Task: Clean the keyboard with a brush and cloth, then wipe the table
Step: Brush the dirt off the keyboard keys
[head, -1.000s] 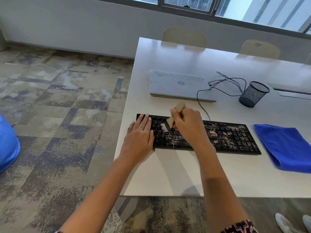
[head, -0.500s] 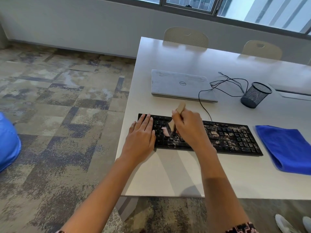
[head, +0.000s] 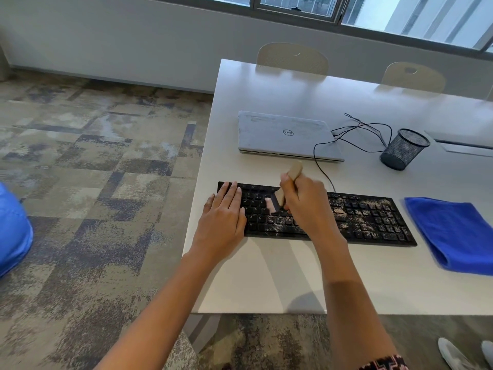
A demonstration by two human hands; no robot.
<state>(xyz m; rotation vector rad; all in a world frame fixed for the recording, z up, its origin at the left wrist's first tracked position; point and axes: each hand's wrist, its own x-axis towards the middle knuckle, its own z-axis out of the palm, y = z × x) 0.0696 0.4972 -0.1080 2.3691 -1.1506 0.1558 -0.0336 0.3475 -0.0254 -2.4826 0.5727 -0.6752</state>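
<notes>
While resting left hand (head: 222,220) flat on left end of keyboard (head: 373,220), fingers straight and together, grips brush (head: 293,170) handle in right hand (head: 306,209), fingers curled round it. Bristles down on left-centre keys. Keyboard near front edge of table (head: 266,276), pale grit across middle and right keys. Blue cloth (head: 453,233) flat on table just right of keyboard, not touching. Closed laptop (head: 280,134) behind keyboard.

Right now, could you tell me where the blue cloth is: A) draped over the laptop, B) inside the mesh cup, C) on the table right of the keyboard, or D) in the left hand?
C: the blue cloth lies folded on the table, just past the keyboard's right end.
</notes>
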